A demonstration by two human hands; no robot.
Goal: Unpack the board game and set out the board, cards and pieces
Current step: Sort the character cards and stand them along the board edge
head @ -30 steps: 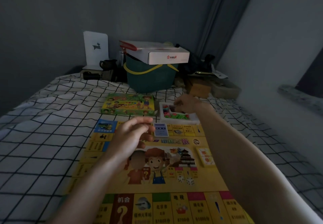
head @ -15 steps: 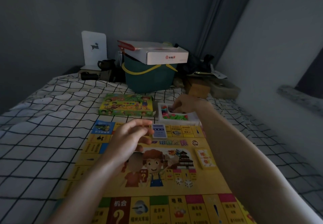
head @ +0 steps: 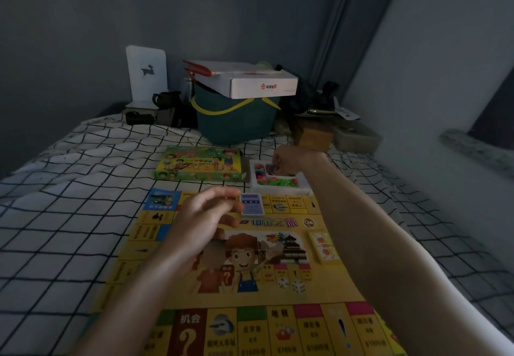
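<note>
Two hands are at work over the bed. Your left hand pinches the small blue-and-white card stack between thumb and fingertips, just above the far edge of the yellow printed game board — the same grip and nearly the same place as a second ago. Your right hand has changed only slightly: it stays curled at the far rim of the white plastic tray of coloured pieces, and a dark item now shows at its fingertips. Whether the fingers actually hold it cannot be told from this view.

Meaning for the task: the board is already laid flat on the checked bedsheet, so that step reads as done. The blue stack is not yet set down, and most pieces remain in the tray — expect the placing of cards and pieces to be the work left.

Count of items:
- One game board, unfolded.
- One green-and-yellow cardboard game box, lying beyond the board and beside the tray.
- One tray; the pieces inside are too small to count.
- Two card stacks: the blue one in hand, and one yellow card stack resting on the board's right side.
- Two white dice, side by side on the board.
</note>
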